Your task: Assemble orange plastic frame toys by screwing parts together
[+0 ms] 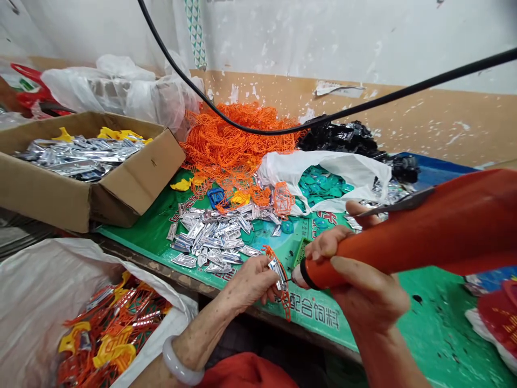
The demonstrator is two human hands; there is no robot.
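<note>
My left hand [258,283], with a pale bangle on the wrist, pinches an orange plastic lattice part [285,304] with a silver piece [276,269] lying against it. My right hand [359,285] is wrapped around a large orange-red electric screwdriver [424,231]. The screwdriver's thin bit points left and reaches the silver piece between my left fingers; whether a screw sits at its tip is too small to tell. Just beyond my left hand lies a loose heap of silver pieces [218,237] on the green table cover [428,307].
A tangled orange lattice pile [242,132] stands against the wall. Right of it are a white bag of teal pieces [323,183] and black parts [343,137]. At left sit a cardboard box [137,172] and a white sack [36,285]. A black cable [258,131] hangs across.
</note>
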